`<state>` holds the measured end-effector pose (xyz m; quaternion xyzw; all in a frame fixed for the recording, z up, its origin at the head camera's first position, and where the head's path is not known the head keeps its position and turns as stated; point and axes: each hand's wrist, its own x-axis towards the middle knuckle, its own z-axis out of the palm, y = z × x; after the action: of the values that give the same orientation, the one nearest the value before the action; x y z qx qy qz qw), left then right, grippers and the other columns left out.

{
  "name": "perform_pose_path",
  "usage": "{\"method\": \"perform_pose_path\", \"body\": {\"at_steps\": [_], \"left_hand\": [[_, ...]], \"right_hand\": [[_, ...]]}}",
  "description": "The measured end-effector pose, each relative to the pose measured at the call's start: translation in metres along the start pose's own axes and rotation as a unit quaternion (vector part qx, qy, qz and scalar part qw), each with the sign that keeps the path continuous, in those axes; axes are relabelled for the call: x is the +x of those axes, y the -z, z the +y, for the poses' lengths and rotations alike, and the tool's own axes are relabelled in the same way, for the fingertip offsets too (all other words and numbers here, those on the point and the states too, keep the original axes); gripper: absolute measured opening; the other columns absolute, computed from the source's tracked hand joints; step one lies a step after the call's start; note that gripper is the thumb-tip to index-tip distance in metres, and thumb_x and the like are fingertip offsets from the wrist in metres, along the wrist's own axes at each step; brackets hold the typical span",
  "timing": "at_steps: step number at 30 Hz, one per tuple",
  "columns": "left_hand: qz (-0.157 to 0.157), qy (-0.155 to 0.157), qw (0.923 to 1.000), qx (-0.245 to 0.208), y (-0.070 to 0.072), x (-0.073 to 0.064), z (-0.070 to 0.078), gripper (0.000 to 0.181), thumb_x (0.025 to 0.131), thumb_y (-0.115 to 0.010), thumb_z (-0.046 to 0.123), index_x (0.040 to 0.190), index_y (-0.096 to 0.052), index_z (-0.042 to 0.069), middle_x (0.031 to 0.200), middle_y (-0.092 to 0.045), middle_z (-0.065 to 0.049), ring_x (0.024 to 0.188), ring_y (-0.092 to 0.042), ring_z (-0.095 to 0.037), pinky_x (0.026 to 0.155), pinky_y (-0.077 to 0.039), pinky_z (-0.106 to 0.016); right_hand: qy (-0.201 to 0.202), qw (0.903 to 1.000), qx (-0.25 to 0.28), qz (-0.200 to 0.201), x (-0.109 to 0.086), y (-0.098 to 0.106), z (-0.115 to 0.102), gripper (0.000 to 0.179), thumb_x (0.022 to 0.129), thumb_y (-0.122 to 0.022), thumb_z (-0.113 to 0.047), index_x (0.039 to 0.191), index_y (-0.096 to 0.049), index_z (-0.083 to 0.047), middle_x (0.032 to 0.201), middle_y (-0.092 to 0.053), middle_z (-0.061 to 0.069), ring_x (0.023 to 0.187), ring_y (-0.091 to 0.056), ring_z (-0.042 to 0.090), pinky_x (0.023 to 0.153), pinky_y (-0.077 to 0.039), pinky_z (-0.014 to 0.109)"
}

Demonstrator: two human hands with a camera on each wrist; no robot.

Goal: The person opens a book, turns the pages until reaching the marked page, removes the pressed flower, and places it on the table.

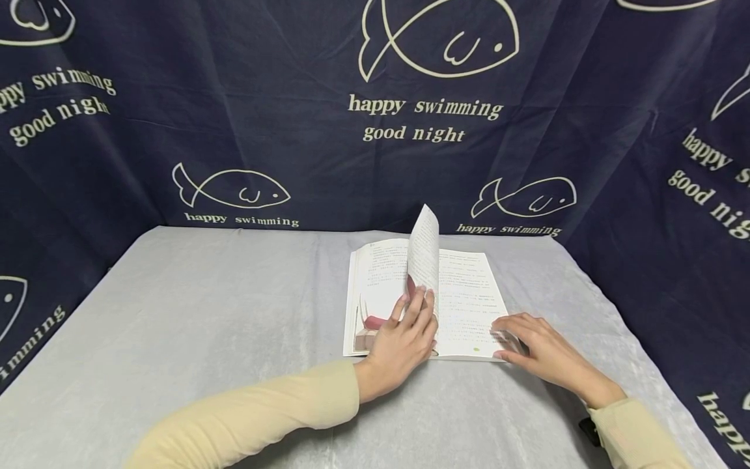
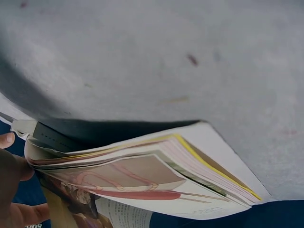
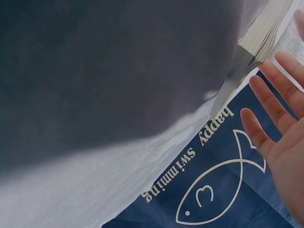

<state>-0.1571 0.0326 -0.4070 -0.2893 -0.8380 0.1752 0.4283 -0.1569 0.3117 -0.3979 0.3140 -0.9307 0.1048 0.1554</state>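
An open book [image 1: 465, 306] with printed text lies on the grey cloth; one leaf [image 1: 424, 251] stands up, curved, near its middle. My left hand [image 1: 404, 339] rests over the lower middle of the book, its extended fingers against the base of that leaf. In the left wrist view, the left-hand pages [image 2: 128, 183] show a picture with a red shape, and the hand is partly cut off at the edge. My right hand [image 1: 541, 348] is at the book's lower right edge. Its fingers [image 3: 270, 97] look spread and fairly straight in the right wrist view, beside the page block [image 3: 251, 57].
Grey cloth [image 1: 205, 312] covers the table around the book. Behind and at the sides hangs a dark blue curtain [image 1: 328, 169] with white fish outlines and lettering. A small black object [image 1: 588, 431] shows at the right wrist.
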Motion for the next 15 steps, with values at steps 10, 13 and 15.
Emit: {"method": "perform_pose_path", "body": {"at_steps": [10,13,15], "left_hand": [[-0.069,0.0,0.9976,-0.004,0.0036,-0.0028,0.0005,0.044,0.089,-0.041,0.05,0.12,-0.053,0.02,0.125,-0.052,-0.008,0.136,-0.026,-0.032,0.108,-0.014,-0.042],[-0.093,-0.01,0.9956,-0.003,0.0053,-0.0035,0.0001,0.047,0.091,-0.038,0.051,0.126,-0.049,0.023,0.127,-0.051,-0.009,0.137,-0.024,-0.035,0.109,-0.013,-0.043],[-0.106,-0.015,0.9943,0.0,0.0061,-0.0041,0.0001,0.047,0.092,-0.035,0.051,0.128,-0.048,0.024,0.127,-0.052,-0.008,0.136,-0.024,-0.036,0.109,-0.013,-0.043]], "right_hand": [[0.014,0.9998,-0.004,0.012,0.0012,0.0032,-0.0003,0.042,0.063,-0.08,-0.027,0.099,-0.065,-0.013,0.103,-0.063,-0.002,0.097,-0.054,0.015,0.077,-0.037,0.033],[0.015,0.9998,-0.004,0.009,0.0013,0.0034,-0.0001,0.041,0.061,-0.081,-0.027,0.097,-0.065,-0.015,0.102,-0.063,-0.004,0.096,-0.054,0.015,0.077,-0.036,0.033],[0.016,0.9998,-0.003,0.007,0.0013,0.0033,0.0001,0.041,0.061,-0.081,-0.028,0.097,-0.065,-0.015,0.102,-0.063,-0.004,0.096,-0.055,0.015,0.078,-0.036,0.032]]}}
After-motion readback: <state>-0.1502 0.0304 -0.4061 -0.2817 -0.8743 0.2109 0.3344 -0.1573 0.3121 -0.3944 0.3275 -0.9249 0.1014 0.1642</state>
